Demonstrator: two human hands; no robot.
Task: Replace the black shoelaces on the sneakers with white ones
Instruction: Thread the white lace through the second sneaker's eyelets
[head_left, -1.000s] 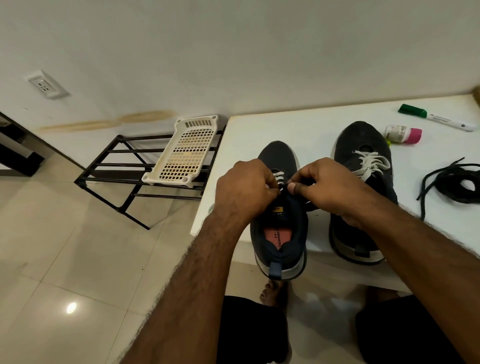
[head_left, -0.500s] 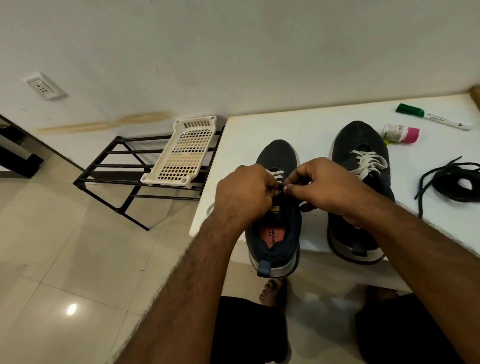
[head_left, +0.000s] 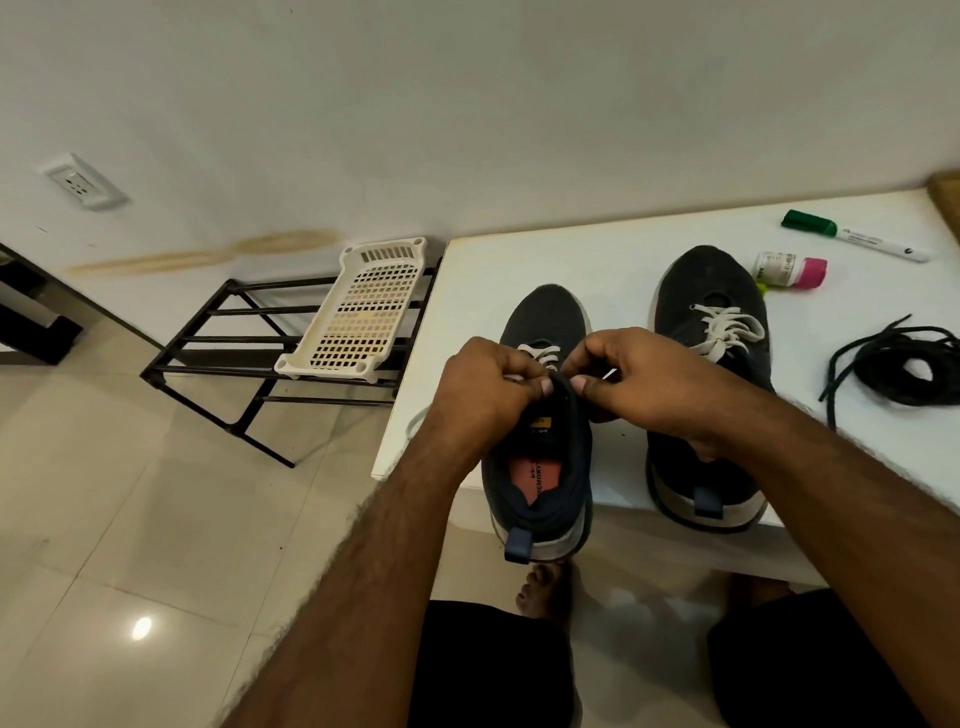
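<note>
White table (head_left: 649, 249) stands against the wall, with both sneakers on it, toes to the wall and heels toward the person. Each shoe's long axis runs straight away from the body.

Right sneaker (head_left: 709, 291): white lace (head_left: 730, 332) already crossed through its eyelets, and judged finished. It sits just beside the working shoe, partly under the right forearm.

Left sneaker (head_left: 545, 317) is the one in hand. Its heel overhangs the table's near edge. White lacing (head_left: 543, 354) shows on the lower eyelets only, just beyond the knuckles. The tongue stands up between the two thumbs.

Left hand (head_left: 480, 395): fingers curled tight at the shoe's left eyelet row, thumb pressed toward the tongue top. It seems to pinch a lace end, but the lace itself is hidden under the fingers. A pale loop hangs off the table edge below this wrist.

Right hand (head_left: 644, 379): fingers curled, thumb and forefinger pinching at the right eyelet row. A short white lace tip (head_left: 609, 373) pokes out behind the thumb.

The hands meet over the shoe's midline, equally near. The unlaced eyelets lie on the near side of the grip, toward the collar, so lacing should progress back along the shoe's axis, toward the person.

Black laces (head_left: 904, 369) are coiled on the table, well apart to the right.

Further back: a green-capped marker (head_left: 857, 240) and a small pink-capped bottle (head_left: 789, 270).
</note>
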